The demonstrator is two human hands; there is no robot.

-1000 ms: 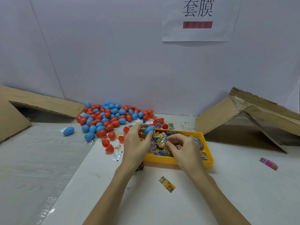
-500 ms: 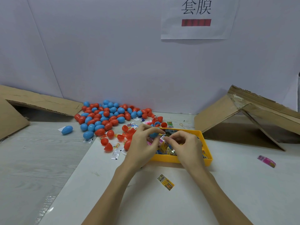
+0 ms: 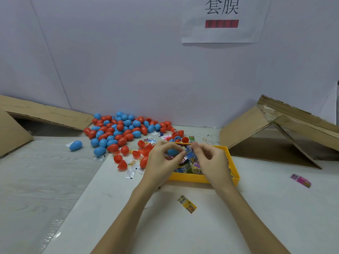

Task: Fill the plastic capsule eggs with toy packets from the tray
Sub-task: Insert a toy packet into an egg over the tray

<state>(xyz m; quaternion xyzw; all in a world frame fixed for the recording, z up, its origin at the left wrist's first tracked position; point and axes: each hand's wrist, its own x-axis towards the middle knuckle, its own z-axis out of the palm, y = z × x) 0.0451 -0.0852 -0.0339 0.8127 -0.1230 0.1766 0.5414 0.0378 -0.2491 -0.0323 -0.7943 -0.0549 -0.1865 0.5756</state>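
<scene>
Nearest the camera, a bare stretch of the white tabletop [image 3: 183, 235] is lying open between the two forearms, with one small yellow printed toy packet [image 3: 187, 204] lying flat on it, apart from everything else. Off to the right, a pink toy packet [image 3: 300, 180] is lying alone, with open surface around it.

Beyond the yellow packet, a shallow yellow plastic tray [image 3: 187, 177] is sitting with its near wall facing the person, and mixed printed packets are filling it. Both hands are working over the tray. The left hand [image 3: 161, 162] is curling its fingers around a blue plastic capsule egg half [image 3: 172, 151], holding it above the tray's left end. The right hand [image 3: 211, 162] is pinching a small blue printed toy packet [image 3: 190, 153] between thumb and forefinger, right beside the blue half; its print is too small to read.

Left of the tray, loose red egg halves [image 3: 122, 165] and small white packets are lying scattered. Farther back, a heap of red and blue plastic capsule eggs [image 3: 117, 131] is lying near the wall, and a single blue egg [image 3: 75, 145] is lying apart to its left. Flattened brown cardboard sheets [image 3: 266, 136] are leaning at both sides, narrowing the room. On the wall, a white paper sign [image 3: 222, 19] is showing "套膜" above a red bar.
</scene>
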